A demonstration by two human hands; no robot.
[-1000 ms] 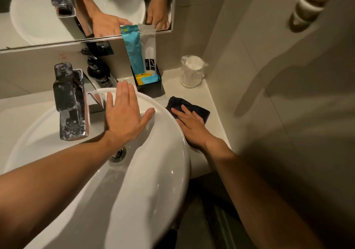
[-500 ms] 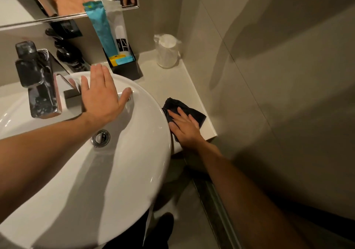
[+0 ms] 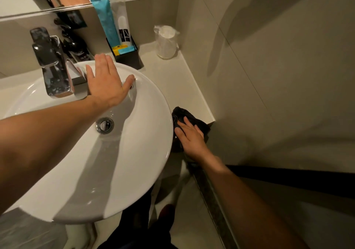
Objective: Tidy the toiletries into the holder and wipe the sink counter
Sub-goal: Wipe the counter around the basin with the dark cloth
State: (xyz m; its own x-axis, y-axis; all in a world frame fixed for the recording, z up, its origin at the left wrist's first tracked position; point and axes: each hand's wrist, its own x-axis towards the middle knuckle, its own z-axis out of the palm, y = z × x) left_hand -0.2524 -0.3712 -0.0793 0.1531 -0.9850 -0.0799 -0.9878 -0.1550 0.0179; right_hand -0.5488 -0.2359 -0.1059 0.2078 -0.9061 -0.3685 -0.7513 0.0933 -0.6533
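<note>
Black cloth [image 3: 189, 121] under flat right hand [image 3: 191, 139], at counter [image 3: 172, 87] front corner | left hand [image 3: 105, 83] spread on sink [image 3: 134, 172] rim | tubes [image 3: 115, 24] already in holder [image 3: 127, 57] | step: wiping | next: probably sweep cloth toward cup [image 3: 166, 44].

Bare counter [image 3: 178, 87] between holder [image 3: 128, 57], cup [image 3: 166, 44], cloth [image 3: 194, 118]

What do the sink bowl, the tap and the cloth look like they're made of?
Sink bowl: glossy white ceramic, probably, given the sharp highlights. Tap: polished chrome-like metal, mirror reflections with water spots. Cloth: soft black fabric, matte and crumpled.
</note>
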